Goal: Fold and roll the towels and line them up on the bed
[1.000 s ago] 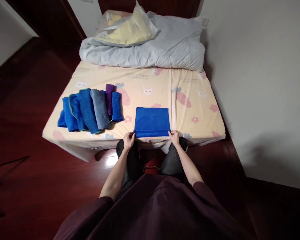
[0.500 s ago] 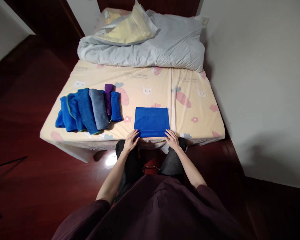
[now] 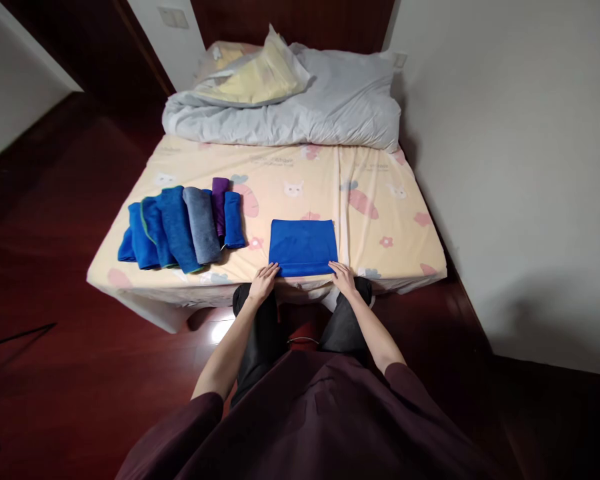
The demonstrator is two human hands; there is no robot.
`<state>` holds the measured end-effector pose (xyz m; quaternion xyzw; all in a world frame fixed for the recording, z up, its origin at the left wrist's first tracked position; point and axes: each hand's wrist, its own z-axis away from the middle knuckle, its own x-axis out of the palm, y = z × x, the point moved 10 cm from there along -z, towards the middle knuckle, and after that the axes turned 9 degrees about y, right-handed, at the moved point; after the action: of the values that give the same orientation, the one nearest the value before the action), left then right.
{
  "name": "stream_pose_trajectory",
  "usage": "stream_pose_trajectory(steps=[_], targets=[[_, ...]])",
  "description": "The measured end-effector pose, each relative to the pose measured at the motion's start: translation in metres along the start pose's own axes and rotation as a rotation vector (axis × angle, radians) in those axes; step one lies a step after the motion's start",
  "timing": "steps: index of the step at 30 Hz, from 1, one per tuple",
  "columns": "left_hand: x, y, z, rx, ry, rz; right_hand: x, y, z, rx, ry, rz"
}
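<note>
A blue cloth point(image 3: 303, 243), folded into a flat rectangle, lies on the bed near its front edge. My left hand point(image 3: 264, 280) is at the cloth's near left corner, its fingers closed on the edge. At the near right corner, my right hand point(image 3: 342, 275) has its fingers closed on the cloth in the same way. The thumbs are hard to make out. To the left lies a row of several rolled cloths, among them a grey one point(image 3: 201, 224), a purple one point(image 3: 220, 207) and a small blue one point(image 3: 235, 221).
A pale quilt point(image 3: 350, 100) is bundled across the far end of the bed point(image 3: 290, 173), with a yellow item in a clear bag point(image 3: 265, 77) on top. A white wall point(image 3: 505, 167) stands on the right. A thin dark stand point(image 3: 20, 335) shows at far left.
The view has tilted slightly, so the bed's far end sits lower in the picture. The fingers of both hands look drawn closer together at the cloth's near corners.
</note>
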<state>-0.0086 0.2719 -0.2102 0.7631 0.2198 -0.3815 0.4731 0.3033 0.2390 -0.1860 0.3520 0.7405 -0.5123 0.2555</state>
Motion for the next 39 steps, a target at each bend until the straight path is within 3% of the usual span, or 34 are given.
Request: stream_pose_trajectory(steps=[6,11,17,27,39], targets=[[-0.009,0.0,-0.003,0.016,-0.041,-0.008,-0.012,-0.004,0.002,0.034,0.031,-0.003],[-0.017,0.003,0.026,-0.001,-0.019,0.066,-0.026,-0.015,0.033,-0.02,0.02,-0.037],[-0.019,-0.007,0.053,-0.168,0.074,0.222,-0.031,-0.009,0.048,0.031,0.044,-0.115],[-0.037,-0.025,0.043,-0.418,0.279,0.278,-0.037,0.016,0.039,0.247,0.161,-0.249],[-0.031,-0.047,0.04,-0.576,0.379,0.314,-0.025,0.044,0.045,0.435,0.248,-0.257]])
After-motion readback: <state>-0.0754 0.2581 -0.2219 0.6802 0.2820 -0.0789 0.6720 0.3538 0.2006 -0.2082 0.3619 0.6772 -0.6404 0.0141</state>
